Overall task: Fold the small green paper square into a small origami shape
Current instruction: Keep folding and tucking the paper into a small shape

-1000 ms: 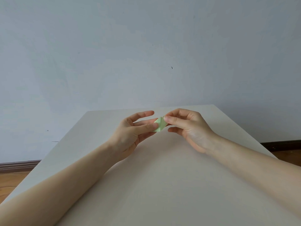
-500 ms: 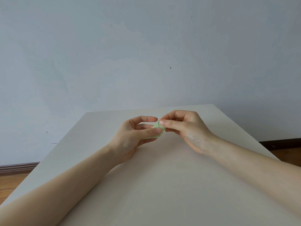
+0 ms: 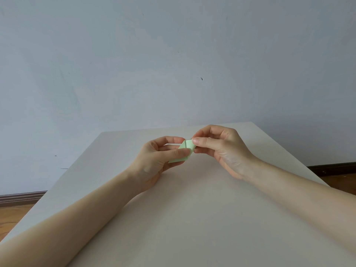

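Observation:
The small green paper (image 3: 186, 150) is a partly folded piece with a crease down its middle, held in the air above the table. My left hand (image 3: 156, 159) pinches its lower left part between thumb and fingers. My right hand (image 3: 217, 146) pinches its upper right corner with thumb and forefinger. Fingers hide part of the paper's edges.
A pale beige table (image 3: 173, 218) spreads under both forearms, its far edge just behind the hands. A light blue-grey wall (image 3: 173, 64) rises behind it. Wooden floor (image 3: 11, 214) and dark skirting show at both sides.
The paper has opened out from a small pinched shape into a longer slanted piece showing its crease. My left hand has dropped slightly and my right thumb has shifted to the upper corner.

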Tool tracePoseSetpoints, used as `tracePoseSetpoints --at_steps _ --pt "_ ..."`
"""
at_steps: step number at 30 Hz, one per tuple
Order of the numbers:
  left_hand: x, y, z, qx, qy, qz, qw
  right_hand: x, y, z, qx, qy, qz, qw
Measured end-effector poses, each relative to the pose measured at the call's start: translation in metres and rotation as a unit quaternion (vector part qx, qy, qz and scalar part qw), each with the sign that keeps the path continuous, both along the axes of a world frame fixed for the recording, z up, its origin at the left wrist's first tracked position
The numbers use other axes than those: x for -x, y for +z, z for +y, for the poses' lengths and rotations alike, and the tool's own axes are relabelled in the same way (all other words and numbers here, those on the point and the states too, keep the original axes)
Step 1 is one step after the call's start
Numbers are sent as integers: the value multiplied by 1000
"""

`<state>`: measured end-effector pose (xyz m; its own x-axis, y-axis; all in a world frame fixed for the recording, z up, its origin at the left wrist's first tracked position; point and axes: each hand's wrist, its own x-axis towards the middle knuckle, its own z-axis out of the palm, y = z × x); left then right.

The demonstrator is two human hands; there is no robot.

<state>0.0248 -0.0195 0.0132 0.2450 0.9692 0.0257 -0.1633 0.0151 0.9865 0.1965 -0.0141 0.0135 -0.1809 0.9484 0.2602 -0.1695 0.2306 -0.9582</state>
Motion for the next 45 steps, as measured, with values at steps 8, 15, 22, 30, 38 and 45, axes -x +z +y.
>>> tracePoseSetpoints --at_steps 8,15,22,30,38,45 --pt "-1 -1 -1 -19 8 14 1000 0 -1 0 -26 -36 -53 998" --pt "0 -3 0 -17 9 17 1000 2 -1 -3 -85 -54 -88 991" --pt "-1 -3 1 -13 14 7 1000 2 -2 -1 -105 -57 -96 988" --pt "-1 -4 2 -8 19 9 1000 3 -2 -1 -110 -60 -100 987" --pt "-1 -4 3 -5 21 13 1000 4 -4 -1 -116 -77 -110 984" --pt "-1 -3 1 -11 23 21 999 5 -4 -2 -123 -77 -120 982"
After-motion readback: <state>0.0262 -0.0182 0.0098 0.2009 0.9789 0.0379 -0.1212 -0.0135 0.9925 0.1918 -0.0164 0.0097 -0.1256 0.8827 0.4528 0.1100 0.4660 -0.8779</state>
